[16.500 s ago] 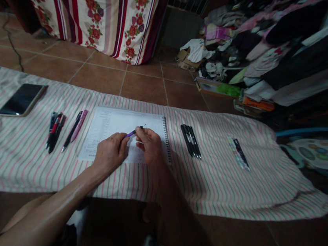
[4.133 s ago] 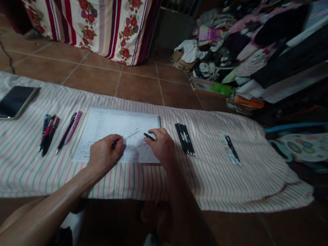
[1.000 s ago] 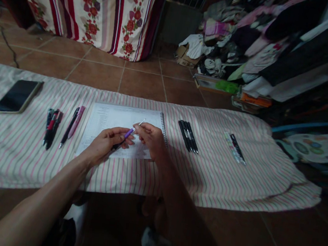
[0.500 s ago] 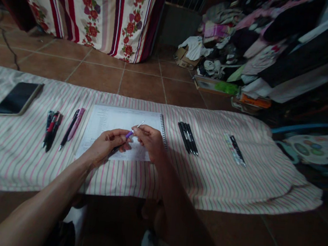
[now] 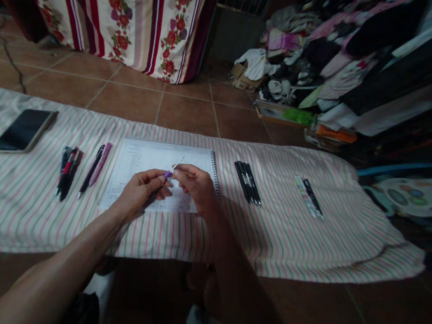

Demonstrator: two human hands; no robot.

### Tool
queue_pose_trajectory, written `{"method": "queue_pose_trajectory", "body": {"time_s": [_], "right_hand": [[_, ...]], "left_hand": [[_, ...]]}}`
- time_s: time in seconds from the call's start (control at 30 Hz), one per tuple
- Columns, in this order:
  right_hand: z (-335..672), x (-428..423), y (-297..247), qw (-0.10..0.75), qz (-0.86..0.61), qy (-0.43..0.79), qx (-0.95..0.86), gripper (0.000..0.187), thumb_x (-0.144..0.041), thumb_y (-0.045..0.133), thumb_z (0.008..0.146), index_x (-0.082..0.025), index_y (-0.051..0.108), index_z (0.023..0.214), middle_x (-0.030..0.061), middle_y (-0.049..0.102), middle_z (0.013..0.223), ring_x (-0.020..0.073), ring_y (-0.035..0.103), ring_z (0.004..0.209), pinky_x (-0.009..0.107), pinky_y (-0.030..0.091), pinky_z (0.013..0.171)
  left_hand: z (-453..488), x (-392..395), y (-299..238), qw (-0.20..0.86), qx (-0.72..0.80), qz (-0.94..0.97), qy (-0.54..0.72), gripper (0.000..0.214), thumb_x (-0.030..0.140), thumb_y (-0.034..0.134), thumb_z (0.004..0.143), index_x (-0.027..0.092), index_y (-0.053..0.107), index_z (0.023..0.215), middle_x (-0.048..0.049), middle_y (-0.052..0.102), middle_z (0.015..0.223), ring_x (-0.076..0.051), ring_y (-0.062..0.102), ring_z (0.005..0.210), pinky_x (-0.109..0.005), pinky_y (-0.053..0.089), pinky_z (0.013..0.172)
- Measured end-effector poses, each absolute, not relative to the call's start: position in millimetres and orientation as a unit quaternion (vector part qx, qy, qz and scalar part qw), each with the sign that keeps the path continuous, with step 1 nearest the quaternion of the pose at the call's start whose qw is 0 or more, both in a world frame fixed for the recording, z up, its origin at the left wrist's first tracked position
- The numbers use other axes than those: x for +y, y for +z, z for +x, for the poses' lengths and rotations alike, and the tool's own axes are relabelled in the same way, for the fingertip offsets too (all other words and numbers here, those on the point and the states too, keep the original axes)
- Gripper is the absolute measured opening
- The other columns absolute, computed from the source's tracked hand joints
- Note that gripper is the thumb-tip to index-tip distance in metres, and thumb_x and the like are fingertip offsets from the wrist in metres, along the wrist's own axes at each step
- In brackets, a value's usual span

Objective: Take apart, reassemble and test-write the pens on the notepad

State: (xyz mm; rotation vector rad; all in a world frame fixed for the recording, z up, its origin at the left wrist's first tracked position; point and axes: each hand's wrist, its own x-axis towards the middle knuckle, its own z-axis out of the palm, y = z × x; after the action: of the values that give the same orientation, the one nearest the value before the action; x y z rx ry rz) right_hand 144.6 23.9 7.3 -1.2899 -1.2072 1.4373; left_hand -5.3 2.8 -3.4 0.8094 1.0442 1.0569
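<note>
While one hand (image 5: pixel 142 187) holds one pen (image 5: pixel 168 174), another (image 5: pixel 198 185) hovers.

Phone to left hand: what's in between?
In the head view, from the phone: a bunch of pens, a black pen, a pink pen, then part of the notebook, up to the left hand.

Bare hands (image 5: pixel 141 188), wrists (image 5: pixel 121 210) and forearms (image 5: pixel 72 256)

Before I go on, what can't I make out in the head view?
Head view: the purple pen's lower part, hidden by the left hand.
Head view: whether the right hand touches the thin white rod; too small.
Head view: print on the spiral notebook, too small and blurred.
Head view: the oval-patterned panel, cut off by the right edge.
</note>
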Motion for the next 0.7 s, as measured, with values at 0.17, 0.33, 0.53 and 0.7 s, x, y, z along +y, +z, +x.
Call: {"method": "queue_pose_trajectory", "body": {"time_s": [0.17,0.33,0.53,0.7], "right_hand": [[143.8,23.9,5.6,0.42,-0.51,0.58,-0.476,0.031,-0.036,0.067,0.067,-0.015,0.067,0.09,-0.0017,0.061,0.063,0.0077,0.046,0.054,0.021,0.032,0.048],[143.6,23.9,4.1,0.433,-0.491,0.587,-0.476,0.034,-0.038,0.064,0.069,-0.015,0.066,0.095,-0.002,0.06,0.064,0.0068,0.043,0.051,0.021,0.032,0.047],[140.7,21.5,6.8,0.433,-0.477,0.594,-0.481,0.033,-0.038,0.065,0.069,-0.014,0.067,0.093,-0.0043,0.054,0.06,0.0058,0.039,0.049,0.021,0.031,0.046],[139.8,19.2,6.6,0.433,-0.475,0.597,-0.48,0.03,-0.037,0.064,0.07,-0.015,0.068,0.091,-0.0042,0.054,0.06,0.0059,0.039,0.049,0.021,0.031,0.046]], "left_hand": [[-4.3,2.3,-0.5,0.663,0.461,0.36,0.467,0.025,0.032,0.074,0.065,0.013,0.068,0.079,-0.0029,0.066,0.065,-0.011,0.058,0.049,-0.021,0.039,0.046],[-3.4,1.1,0.6,0.665,0.46,0.361,0.465,0.023,0.03,0.073,0.067,0.012,0.068,0.081,-0.003,0.066,0.067,-0.011,0.059,0.05,-0.021,0.039,0.047],[-5.0,-0.1,-0.6,0.667,0.458,0.361,0.465,0.025,0.032,0.074,0.067,0.013,0.067,0.081,-0.0026,0.066,0.065,-0.01,0.058,0.05,-0.021,0.039,0.046],[-5.4,-0.4,0.9,0.66,0.466,0.375,0.454,0.023,0.031,0.072,0.068,0.013,0.067,0.081,-0.0025,0.066,0.064,-0.011,0.059,0.05,-0.021,0.039,0.046]]}}
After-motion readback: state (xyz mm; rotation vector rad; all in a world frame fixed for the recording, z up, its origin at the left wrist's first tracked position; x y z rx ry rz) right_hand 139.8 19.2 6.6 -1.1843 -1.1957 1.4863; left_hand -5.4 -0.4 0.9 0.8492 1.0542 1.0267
